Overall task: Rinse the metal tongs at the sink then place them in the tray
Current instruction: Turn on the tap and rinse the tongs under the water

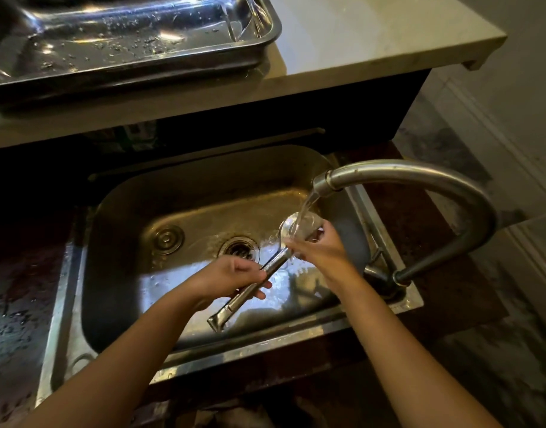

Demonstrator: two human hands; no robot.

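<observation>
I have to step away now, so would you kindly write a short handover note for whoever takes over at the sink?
Left hand: closed around the handle end of the metal tongs.
Right hand: grip on the tongs' head, held under the stream from the tap.
The tongs are over the sink, near the drain.
Done: rinsing under way, water running.
Left: finish the rinse, then set the tongs in the tray on the counter behind the sink.
</observation>
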